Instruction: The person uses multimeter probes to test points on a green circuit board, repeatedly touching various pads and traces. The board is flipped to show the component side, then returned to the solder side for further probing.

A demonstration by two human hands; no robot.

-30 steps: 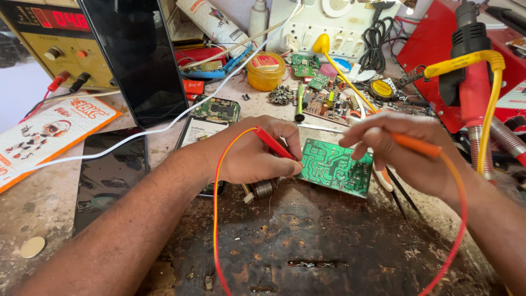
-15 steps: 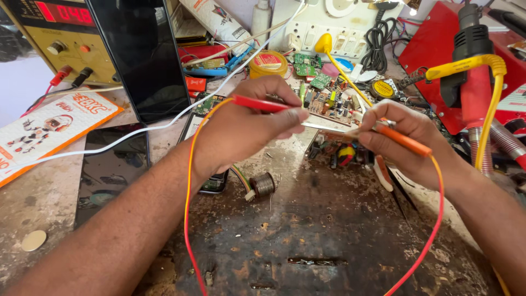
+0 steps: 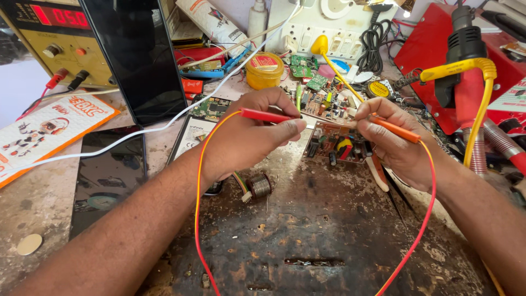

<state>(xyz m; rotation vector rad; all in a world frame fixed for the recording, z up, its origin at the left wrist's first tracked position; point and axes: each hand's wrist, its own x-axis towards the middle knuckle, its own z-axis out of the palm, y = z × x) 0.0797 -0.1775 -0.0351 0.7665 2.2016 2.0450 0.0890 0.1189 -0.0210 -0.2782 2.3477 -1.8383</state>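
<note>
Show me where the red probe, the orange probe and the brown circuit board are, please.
red probe (image 3: 266,115), head view, middle of its handle in the left hand.
orange probe (image 3: 395,130), head view, its handle in the right hand.
brown circuit board (image 3: 329,143), head view, its component side.

Two test probes over a brown circuit board

The red probe (image 3: 267,115) lies nearly level, tip pointing right, its yellow-red lead looping down toward the viewer. The orange probe (image 3: 395,129) slants up-left, its red lead curving down to the lower edge. Between and just below their tips the circuit board (image 3: 335,143) lies component side up on the stained surface (image 3: 307,230), carrying a yellow part and dark capacitors.
</note>
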